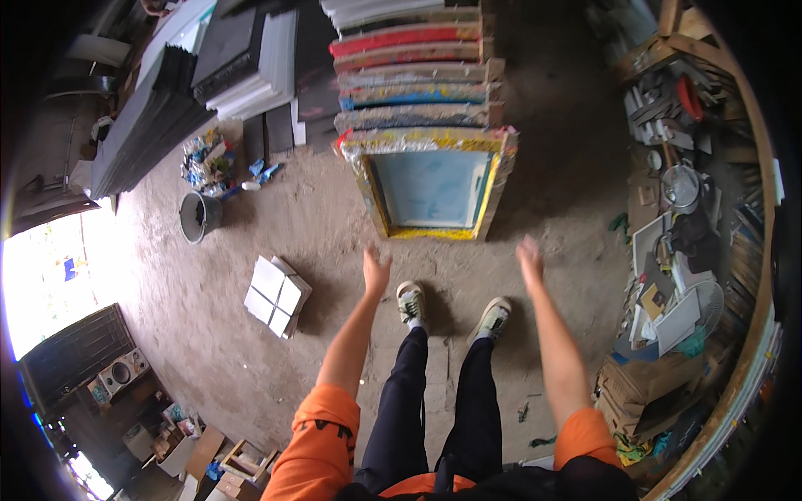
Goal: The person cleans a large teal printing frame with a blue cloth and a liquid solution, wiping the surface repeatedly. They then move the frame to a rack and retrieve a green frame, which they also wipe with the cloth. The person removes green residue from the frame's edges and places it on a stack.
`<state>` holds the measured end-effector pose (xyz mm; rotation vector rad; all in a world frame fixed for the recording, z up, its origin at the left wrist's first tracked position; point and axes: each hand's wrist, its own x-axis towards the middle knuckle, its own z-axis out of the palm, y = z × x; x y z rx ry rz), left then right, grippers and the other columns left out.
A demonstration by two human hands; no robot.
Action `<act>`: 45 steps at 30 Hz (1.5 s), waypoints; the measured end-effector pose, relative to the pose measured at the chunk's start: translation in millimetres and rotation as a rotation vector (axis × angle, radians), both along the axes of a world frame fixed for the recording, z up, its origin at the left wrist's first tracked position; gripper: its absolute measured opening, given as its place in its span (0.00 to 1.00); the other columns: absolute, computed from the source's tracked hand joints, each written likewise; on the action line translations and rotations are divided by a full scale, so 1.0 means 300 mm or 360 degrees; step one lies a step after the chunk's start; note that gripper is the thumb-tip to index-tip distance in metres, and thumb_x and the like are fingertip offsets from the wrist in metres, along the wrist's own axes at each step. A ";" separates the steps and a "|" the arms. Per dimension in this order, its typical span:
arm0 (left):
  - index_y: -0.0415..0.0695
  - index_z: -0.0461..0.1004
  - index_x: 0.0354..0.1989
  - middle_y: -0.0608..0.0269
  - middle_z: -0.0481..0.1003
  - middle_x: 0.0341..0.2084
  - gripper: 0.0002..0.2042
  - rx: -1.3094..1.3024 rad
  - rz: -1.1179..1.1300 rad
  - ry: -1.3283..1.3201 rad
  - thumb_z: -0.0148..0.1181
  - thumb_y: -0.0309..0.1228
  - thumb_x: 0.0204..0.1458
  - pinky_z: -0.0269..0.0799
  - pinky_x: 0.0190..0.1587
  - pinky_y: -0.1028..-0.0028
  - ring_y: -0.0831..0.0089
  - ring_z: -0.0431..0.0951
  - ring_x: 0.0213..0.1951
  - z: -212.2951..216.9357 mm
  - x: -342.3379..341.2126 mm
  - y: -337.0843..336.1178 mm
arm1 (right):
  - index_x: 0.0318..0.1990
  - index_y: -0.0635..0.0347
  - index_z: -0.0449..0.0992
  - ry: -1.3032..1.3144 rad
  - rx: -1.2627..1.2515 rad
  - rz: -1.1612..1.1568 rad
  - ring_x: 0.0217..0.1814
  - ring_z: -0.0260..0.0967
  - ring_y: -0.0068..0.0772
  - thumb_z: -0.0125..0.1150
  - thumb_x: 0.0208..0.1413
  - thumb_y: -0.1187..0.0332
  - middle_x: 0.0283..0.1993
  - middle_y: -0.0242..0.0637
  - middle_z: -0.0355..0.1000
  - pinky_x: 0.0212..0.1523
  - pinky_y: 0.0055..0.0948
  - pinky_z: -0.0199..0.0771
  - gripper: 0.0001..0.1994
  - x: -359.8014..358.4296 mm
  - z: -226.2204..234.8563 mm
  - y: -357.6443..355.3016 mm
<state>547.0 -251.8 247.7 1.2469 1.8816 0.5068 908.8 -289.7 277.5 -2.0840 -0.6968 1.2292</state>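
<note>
My left hand (376, 270) reaches forward with its fingers apart, holding nothing, above the floor to the left of my feet. My right hand (530, 260), a little smeared, is stretched out on the other side, also with nothing in it. Between and beyond them stands the nearest screen-printing frame (431, 190), with pale blue mesh and a worn rim stained yellow. Neither hand appears to touch it. Behind it, several more paint-stained frames (413, 77) stand in a row, their edges marked red, blue and grey.
A tied bundle of white sheets (276, 297) lies on the floor at left. Farther off are a grey bucket (199, 219), a heap of scraps (207, 159) and stacked dark boards (150, 125). Along the right wall, clutter includes a cardboard box (639, 392) and a fan guard (708, 306).
</note>
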 end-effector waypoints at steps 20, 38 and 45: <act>0.45 0.75 0.41 0.56 0.79 0.29 0.14 -0.0029 -0.0018 -0.0123 0.55 0.34 0.46 0.72 0.39 0.70 0.66 0.80 0.32 0.741 0.287 -0.498 | 0.42 0.67 0.71 -0.0040 -0.0599 -0.0763 0.30 0.73 0.35 0.52 0.52 0.73 0.33 0.43 0.73 0.31 0.32 0.77 0.11 0.851 0.567 -1.097; 0.48 0.75 0.42 0.57 0.79 0.31 0.17 -0.0378 -0.0472 -0.0144 0.57 0.40 0.45 0.72 0.44 0.66 0.61 0.78 0.40 0.672 1.007 0.400 | 0.43 0.68 0.71 -0.0091 -0.0319 0.0463 0.31 0.72 0.30 0.52 0.52 0.74 0.33 0.40 0.73 0.29 0.28 0.74 0.11 1.300 0.734 0.124; 0.46 0.73 0.46 0.53 0.76 0.39 0.19 -0.0191 -0.0829 -0.0282 0.60 0.41 0.47 0.70 0.47 0.67 0.59 0.76 0.43 0.790 1.343 0.841 | 0.42 0.62 0.72 0.0110 0.0077 -0.0243 0.28 0.72 0.28 0.51 0.52 0.71 0.32 0.40 0.74 0.26 0.28 0.72 0.11 1.418 0.745 0.344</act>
